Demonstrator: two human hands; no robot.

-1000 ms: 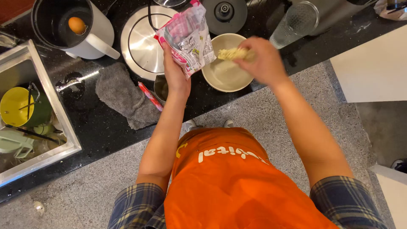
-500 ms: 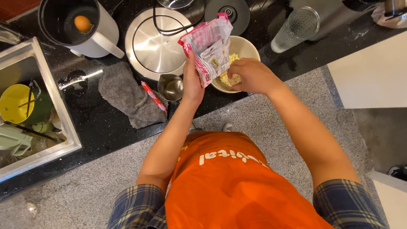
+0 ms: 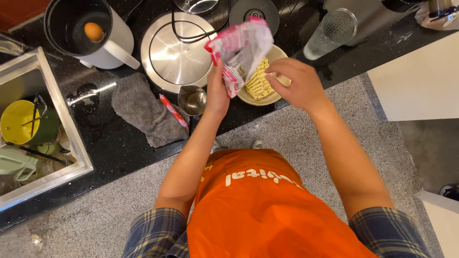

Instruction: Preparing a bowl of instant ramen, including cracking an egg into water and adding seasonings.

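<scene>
1. Left hand is raised over the black counter, fingers pinched around the lower edge of a pink-and-white noodle packet. The packet is open and hangs above the left rim of the bowl, probably so the contents fall in.
2. Dry noodle block lies in the beige bowl, partly behind the packet.
3. Right hand hovers over the right side of the bowl, fingers curled loosely inward. Whether they grip anything cannot be told; the fingertips are near the noodles.
4. Both forearms reach forward from an orange apron, elbows bent, wrists converging on the bowl.
5. Surroundings: small steel cup just left of the bowl; round steel lid behind it; grey cloth and a red sachet to the left; white pot containing an egg; clear glass to the right; sink at far left.
</scene>
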